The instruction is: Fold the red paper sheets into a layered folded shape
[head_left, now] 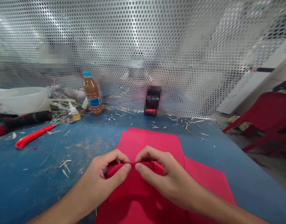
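A red sheet (152,141), paper-like or thin fabric, lies in front of me on the blue table, with fold lines across its far part. My left hand (107,175) pinches a raised fold of it between thumb and fingertips. Close beside, my right hand (162,174) pinches the same fold, the two thumbs nearly touching. The fold runs crosswise, and its left end looks rolled over. More red material (208,177) spreads out under my right forearm; whether it is the same piece I cannot tell.
On the blue table (63,183) lie a red-handled tool (35,136), a small glue bottle (74,111), a brown-filled bottle (92,95), a white tub (23,99) and straw-like scraps. A dark blurred box (153,101) stands before the perforated metal screen (114,37). A red chair (271,115) is at right.
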`<state>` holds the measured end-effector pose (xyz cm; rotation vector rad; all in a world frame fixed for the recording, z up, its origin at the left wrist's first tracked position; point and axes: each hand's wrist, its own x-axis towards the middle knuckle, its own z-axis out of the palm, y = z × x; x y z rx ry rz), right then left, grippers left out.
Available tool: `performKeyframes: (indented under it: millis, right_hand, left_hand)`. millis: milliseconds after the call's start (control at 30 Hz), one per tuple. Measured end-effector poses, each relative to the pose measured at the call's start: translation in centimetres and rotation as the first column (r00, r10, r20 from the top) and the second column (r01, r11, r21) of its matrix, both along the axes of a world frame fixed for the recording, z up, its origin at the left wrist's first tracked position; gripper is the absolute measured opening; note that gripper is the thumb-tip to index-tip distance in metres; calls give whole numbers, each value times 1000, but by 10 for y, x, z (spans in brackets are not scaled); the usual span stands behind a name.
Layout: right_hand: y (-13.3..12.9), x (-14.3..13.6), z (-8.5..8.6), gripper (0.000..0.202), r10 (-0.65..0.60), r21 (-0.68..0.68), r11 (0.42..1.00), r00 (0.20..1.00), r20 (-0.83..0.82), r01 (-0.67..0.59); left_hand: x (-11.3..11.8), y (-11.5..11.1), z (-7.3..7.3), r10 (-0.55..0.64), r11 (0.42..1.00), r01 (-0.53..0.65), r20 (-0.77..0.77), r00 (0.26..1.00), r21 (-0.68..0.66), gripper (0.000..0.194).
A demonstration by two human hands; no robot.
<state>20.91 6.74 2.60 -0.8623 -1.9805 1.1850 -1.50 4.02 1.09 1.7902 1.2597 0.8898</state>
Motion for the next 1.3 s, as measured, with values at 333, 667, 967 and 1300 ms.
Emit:
performKeyframes:
  millis: [333, 667, 967, 1300]
  right_hand:
    - [23, 12, -8, 21, -54, -251, 968, 991, -122, 21]
    - [37, 20, -16, 30, -163, -296, 951, 959, -231, 90]
    - [40, 23, -17, 33, -201, -202, 966, 959, -202, 160]
    - [32, 20, -21, 34, -148, -213, 971, 974, -173, 110]
  left_hand:
    - [-7, 8, -1, 75, 996, -75, 3, 997, -45, 36]
    - [-11, 16, -7, 101, 992, -90, 134, 986, -86, 43]
    - [-11, 16, -6, 120, 990, -107, 149, 982, -88, 41]
    - [-17, 21, -6, 89, 992, -78, 114, 989, -100, 40]
